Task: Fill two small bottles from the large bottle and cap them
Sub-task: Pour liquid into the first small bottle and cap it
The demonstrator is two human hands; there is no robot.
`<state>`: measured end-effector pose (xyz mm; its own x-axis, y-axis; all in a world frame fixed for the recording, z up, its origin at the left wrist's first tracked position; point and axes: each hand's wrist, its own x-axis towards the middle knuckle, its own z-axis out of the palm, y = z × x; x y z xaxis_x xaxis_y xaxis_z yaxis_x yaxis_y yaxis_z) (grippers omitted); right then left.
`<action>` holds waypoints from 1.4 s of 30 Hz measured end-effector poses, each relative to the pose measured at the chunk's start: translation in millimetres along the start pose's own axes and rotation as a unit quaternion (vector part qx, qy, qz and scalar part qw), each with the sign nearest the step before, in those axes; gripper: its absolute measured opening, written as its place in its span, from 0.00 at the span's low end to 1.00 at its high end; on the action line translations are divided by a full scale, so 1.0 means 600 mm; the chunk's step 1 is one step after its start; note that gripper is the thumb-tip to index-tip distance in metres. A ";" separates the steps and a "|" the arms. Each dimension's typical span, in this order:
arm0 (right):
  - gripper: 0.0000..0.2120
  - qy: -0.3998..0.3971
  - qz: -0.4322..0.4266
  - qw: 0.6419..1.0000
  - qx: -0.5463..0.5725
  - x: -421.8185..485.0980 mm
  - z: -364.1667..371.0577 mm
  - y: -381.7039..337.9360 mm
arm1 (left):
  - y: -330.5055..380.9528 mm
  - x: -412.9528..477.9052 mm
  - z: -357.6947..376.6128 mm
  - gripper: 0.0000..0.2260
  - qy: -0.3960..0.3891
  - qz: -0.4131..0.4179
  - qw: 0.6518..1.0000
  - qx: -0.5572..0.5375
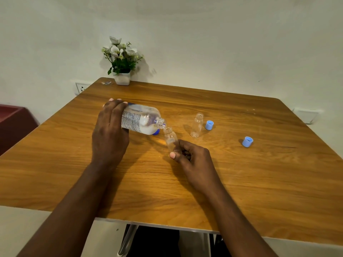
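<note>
My left hand (109,130) grips the large clear bottle (143,119) by its base and holds it tipped on its side, open mouth pointing right. Its mouth touches the mouth of a small clear bottle (170,139), which my right hand (191,156) holds tilted by its lower end. A second small bottle (197,125) stands upright and uncapped on the wooden table (241,182). One light blue cap (209,125) lies beside it, another (247,141) farther right. A darker blue cap (156,133) peeks out under the large bottle.
A white pot of artificial flowers (122,71) stands at the table's far edge, with a small object (106,82) next to it. A dark red piece of furniture (13,123) is at the left. The wall holds a socket (81,88).
</note>
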<state>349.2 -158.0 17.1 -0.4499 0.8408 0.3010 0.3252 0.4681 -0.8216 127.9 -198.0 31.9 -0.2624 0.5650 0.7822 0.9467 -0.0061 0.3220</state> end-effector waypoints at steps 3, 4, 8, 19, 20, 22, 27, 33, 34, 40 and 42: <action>0.15 -0.001 0.002 1.000 -0.001 0.000 0.000 0.000 | -0.001 0.001 -0.001 0.25 0.005 0.003 1.000 0.000; 0.16 -0.001 0.002 1.000 -0.001 0.000 0.000 0.000 | -0.001 0.001 -0.001 0.25 0.006 0.004 1.000 0.000; 0.15 -0.001 0.004 1.000 0.004 -0.001 0.000 -0.002 | 0.000 0.001 -0.002 0.24 0.006 0.007 1.000 0.002; 0.16 -0.004 0.007 1.000 0.006 -0.001 0.000 0.000 | 0.002 0.000 -0.003 0.24 0.003 0.005 1.000 0.003; 0.15 -0.004 0.006 1.000 0.007 -0.001 0.000 -0.001 | 0.002 0.000 -0.004 0.24 0.002 0.005 1.000 0.002; 0.14 -0.003 0.002 1.000 0.009 -0.002 -0.001 -0.002 | 0.002 0.001 -0.004 0.24 0.001 0.006 1.000 0.000; 0.13 0.000 0.002 1.000 0.017 -0.002 -0.001 -0.003 | 0.002 0.000 -0.004 0.25 -0.004 0.004 1.000 0.005; 0.11 -0.003 -0.005 1.000 0.013 -0.002 0.000 0.000 | 0.001 0.001 -0.004 0.24 -0.004 0.005 1.000 0.005; 0.10 -0.003 -0.007 1.000 0.012 -0.002 0.001 0.000 | 0.001 0.001 -0.004 0.24 -0.004 0.004 1.000 0.004; 0.08 -0.005 -0.008 1.000 0.011 -0.001 0.001 0.001 | 0.001 0.000 -0.003 0.24 0.001 0.006 1.000 -0.002; 0.09 -0.005 -0.009 1.000 0.011 -0.001 0.001 0.002 | 0.000 0.000 -0.003 0.24 0.002 0.006 1.000 -0.003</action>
<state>349.3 -158.0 15.9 -0.4643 0.8297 0.3099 0.2994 0.4764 -0.8267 127.8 -199.3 33.0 -0.2526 0.5620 0.7876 0.9484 -0.0173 0.3165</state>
